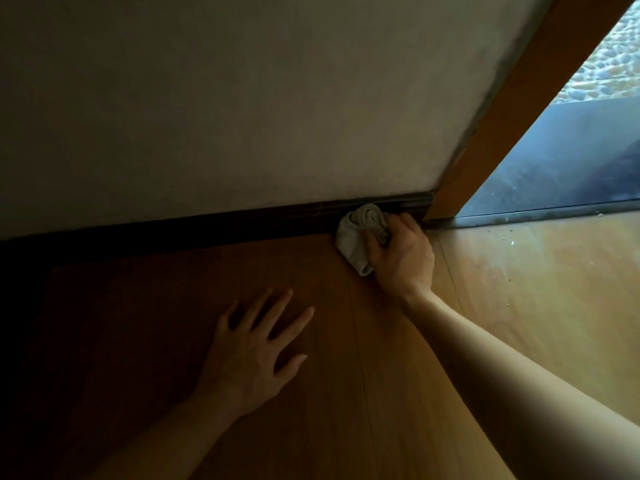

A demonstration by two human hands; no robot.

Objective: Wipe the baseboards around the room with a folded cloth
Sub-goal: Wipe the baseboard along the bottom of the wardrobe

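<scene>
A pale grey cloth (356, 237), bunched and folded, is pressed against a dark baseboard (242, 226) where the wall meets the floor, close to the baseboard's right end. The cloth is grasped by the right hand (401, 254), whose fingers are curled around its right side, with the knuckles turned towards the wall. Part of the cloth is seen hanging down onto the floor below the hand. The right forearm is stretched in from the lower right corner.

The left hand (252, 355) is laid flat on the wooden floor (381, 393), palm down, fingers straight and spread apart, holding nothing. It is placed well apart from the cloth, nearer the viewer and to the left.

A plain, light-coloured wall (242, 98) is seen above the baseboard. Just right of the cloth, a wooden door frame (502, 116) rises at a slant. Beyond the frame, a darker surface and a pebbled surface are visible. A few small pale specks are scattered on the brighter floor near the threshold.
</scene>
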